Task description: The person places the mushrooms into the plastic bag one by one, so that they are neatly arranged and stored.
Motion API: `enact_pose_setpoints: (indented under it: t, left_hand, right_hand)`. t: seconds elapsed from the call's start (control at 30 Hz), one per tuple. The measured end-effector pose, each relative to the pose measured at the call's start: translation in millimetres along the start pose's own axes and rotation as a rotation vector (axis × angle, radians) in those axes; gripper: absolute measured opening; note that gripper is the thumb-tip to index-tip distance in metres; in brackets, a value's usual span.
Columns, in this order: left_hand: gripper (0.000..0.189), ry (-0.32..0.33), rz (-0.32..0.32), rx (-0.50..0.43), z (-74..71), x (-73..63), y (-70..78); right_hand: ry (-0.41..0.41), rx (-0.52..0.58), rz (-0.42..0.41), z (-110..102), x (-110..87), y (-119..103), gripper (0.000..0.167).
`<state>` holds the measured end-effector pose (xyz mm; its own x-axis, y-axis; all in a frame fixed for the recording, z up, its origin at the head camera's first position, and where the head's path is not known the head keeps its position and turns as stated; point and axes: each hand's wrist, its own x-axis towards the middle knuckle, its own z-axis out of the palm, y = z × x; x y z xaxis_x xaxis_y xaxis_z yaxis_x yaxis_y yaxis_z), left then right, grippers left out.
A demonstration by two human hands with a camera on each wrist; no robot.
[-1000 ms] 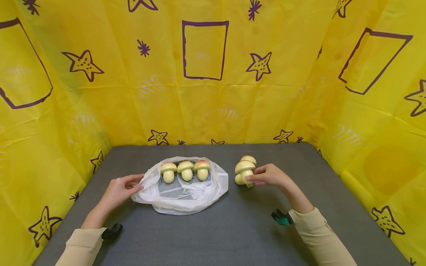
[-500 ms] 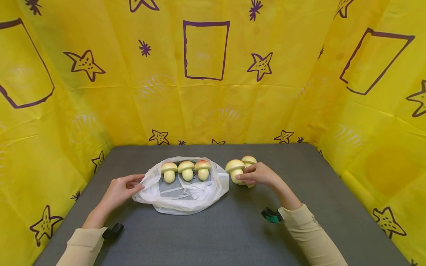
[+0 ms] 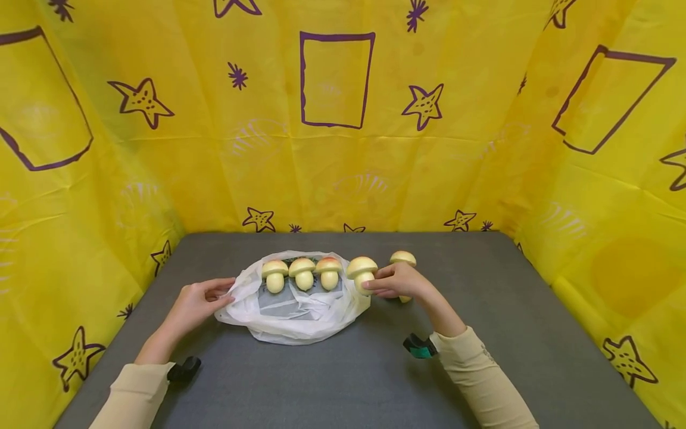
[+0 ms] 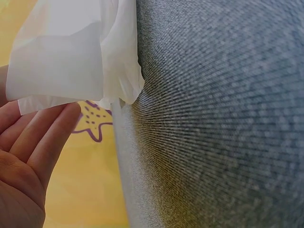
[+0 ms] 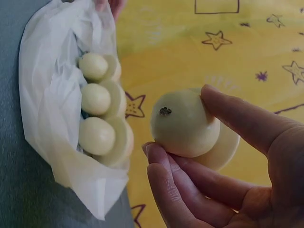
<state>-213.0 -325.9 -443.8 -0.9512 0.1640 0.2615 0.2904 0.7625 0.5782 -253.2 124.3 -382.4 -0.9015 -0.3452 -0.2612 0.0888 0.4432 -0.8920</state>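
My right hand (image 3: 402, 282) pinches a model mushroom (image 3: 361, 267) by its pale stem, at the right rim of a white plastic bag (image 3: 292, 333). In the right wrist view the stem end of this mushroom (image 5: 178, 126) shows a small dark mark, thumb on one side and fingers on the other. Three similar mushrooms (image 3: 302, 280) stand in a row inside the open bag, caps toward the far side. At the bag's left edge my left hand (image 3: 194, 307) pinches the thin film (image 4: 54, 71) between thumb and fingers.
Another mushroom (image 3: 403, 257) stands on the dark grey table (image 3: 300, 387) behind my right hand, partly hidden by it. Yellow patterned cloth (image 3: 337, 155) hangs round the table's back and sides.
My right hand has lifted the mushroom from beside the other one and carried it left to the bag's rim. My left hand stays at the bag's edge.
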Motion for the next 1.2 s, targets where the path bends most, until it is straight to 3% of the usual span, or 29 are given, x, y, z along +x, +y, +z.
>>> enact_pose_setpoints:
  t: [0.6, 1.2]
  left_hand:
    - [0.042, -0.002, 0.004, -0.004, 0.6, 1.4, -0.2]
    - [0.041, -0.002, -0.004, -0.024, 0.5, 0.9, 0.6]
  right_hand:
    - [-0.076, 0.016, -0.043, 37, 21.9, -16, 0.038]
    - [-0.154, -0.021, -0.008, 75, 46.0, -33, 0.045]
